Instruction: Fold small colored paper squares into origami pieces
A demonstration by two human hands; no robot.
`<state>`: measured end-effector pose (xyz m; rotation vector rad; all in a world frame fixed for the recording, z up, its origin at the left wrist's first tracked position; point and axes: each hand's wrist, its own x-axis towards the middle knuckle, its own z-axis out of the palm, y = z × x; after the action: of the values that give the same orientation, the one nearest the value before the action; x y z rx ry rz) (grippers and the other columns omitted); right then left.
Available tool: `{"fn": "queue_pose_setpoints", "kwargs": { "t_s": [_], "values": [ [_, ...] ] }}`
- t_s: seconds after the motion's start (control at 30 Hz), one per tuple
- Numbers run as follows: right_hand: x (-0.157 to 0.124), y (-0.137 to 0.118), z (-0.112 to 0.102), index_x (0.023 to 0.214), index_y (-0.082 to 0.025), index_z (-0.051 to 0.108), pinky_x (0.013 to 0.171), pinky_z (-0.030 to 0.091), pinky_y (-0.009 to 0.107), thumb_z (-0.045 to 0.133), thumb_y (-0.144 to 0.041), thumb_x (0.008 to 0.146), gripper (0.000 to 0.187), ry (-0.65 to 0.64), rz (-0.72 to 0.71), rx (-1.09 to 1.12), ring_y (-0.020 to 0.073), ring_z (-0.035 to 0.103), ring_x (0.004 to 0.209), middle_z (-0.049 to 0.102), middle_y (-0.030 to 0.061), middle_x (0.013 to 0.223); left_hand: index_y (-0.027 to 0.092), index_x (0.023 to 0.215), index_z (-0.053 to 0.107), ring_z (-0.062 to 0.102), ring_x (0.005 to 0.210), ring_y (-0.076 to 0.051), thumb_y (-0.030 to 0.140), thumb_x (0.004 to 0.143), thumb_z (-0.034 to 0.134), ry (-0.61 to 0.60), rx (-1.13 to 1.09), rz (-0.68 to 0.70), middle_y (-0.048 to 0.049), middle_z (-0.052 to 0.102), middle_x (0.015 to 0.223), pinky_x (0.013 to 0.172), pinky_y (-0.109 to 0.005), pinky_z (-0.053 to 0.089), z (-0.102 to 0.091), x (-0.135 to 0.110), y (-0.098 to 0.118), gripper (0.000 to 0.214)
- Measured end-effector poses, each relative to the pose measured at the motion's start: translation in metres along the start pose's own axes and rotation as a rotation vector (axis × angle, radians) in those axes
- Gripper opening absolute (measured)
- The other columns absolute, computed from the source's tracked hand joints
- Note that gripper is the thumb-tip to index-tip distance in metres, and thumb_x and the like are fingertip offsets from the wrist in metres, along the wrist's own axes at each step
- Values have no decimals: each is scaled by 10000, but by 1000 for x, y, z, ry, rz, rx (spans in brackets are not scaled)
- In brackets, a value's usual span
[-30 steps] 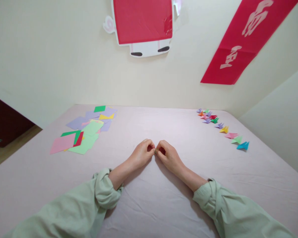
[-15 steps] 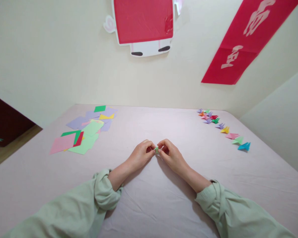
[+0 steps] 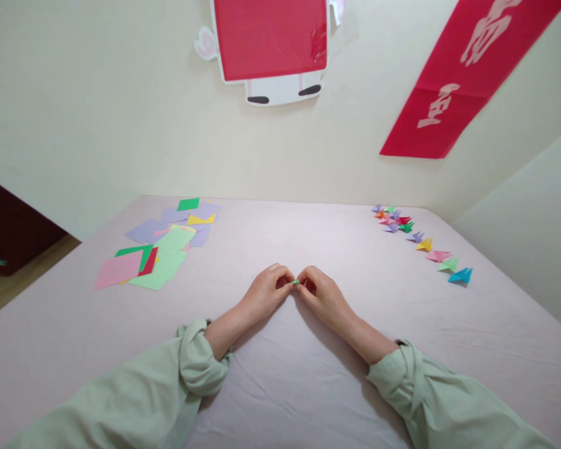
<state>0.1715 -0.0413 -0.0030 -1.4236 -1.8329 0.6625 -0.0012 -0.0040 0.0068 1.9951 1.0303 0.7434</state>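
My left hand (image 3: 264, 293) and my right hand (image 3: 322, 295) meet at the middle of the pink-covered table (image 3: 280, 374), fingers curled. Between their fingertips they pinch a tiny green folded paper piece (image 3: 295, 282), mostly hidden by the fingers. Both wrists rest on the cloth and both sleeves are pale green. Loose coloured paper squares (image 3: 161, 246) lie at the far left. A row of small folded paper shapes (image 3: 421, 243) runs along the far right.
A red and white poster (image 3: 271, 47) and a red banner (image 3: 462, 68) hang on the cream wall behind the table. A dark piece of furniture (image 3: 9, 227) and wooden floor show at the left edge.
The hands have stayed together at the middle of the table, with small finger shifts. A bit of green paper now shows between the fingertips, where little of it showed a second ago.
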Motion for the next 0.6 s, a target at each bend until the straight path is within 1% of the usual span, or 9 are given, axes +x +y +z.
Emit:
{"fn": "queue_pose_setpoints", "kwargs": {
  "t_s": [0.07,0.17,0.23,0.33,0.5,0.6],
  "values": [
    [0,1,0,812,-218,546,611,395,262,528,-189,840,44,14,-2,-28,140,511,639,562,-18,736,189,829,587,531,762,-154,214,796,577,32,9,-20,-6,579,820,698,-268,429,0,-1,3,43],
    [-1,0,-1,824,-219,536,619,386,263,517,-180,842,47,34,-2,-71,141,509,643,559,-19,741,187,799,552,521,760,-155,193,773,584,91,37,-32,-5,558,812,696,-273,421,1,-3,8,42],
    [-1,-2,-2,827,-218,529,617,376,261,510,-170,843,55,43,-13,-104,142,507,652,556,-16,756,184,770,556,526,771,-157,204,790,571,88,40,-23,-10,552,810,706,-277,420,1,-4,9,31],
    [-2,-4,-2,832,-219,525,616,368,259,501,-160,844,65,43,-33,-130,144,506,663,560,-9,773,184,748,569,532,774,-159,224,812,546,62,14,-35,-15,558,805,709,-279,424,2,-3,7,79],
    [-3,-3,-2,855,-221,530,624,369,254,498,-149,841,80,18,-64,-139,144,508,669,569,-4,791,179,749,574,539,758,-151,197,794,524,83,-54,-80,-8,568,785,696,-268,429,5,0,-1,69],
    [-3,-4,-2,848,-223,525,630,366,253,487,-119,836,110,-1,-83,-177,147,511,680,565,-1,794,178,749,581,547,762,-150,203,790,528,81,-85,-100,-7,578,784,699,-263,431,5,2,-2,71]
  ]
}}
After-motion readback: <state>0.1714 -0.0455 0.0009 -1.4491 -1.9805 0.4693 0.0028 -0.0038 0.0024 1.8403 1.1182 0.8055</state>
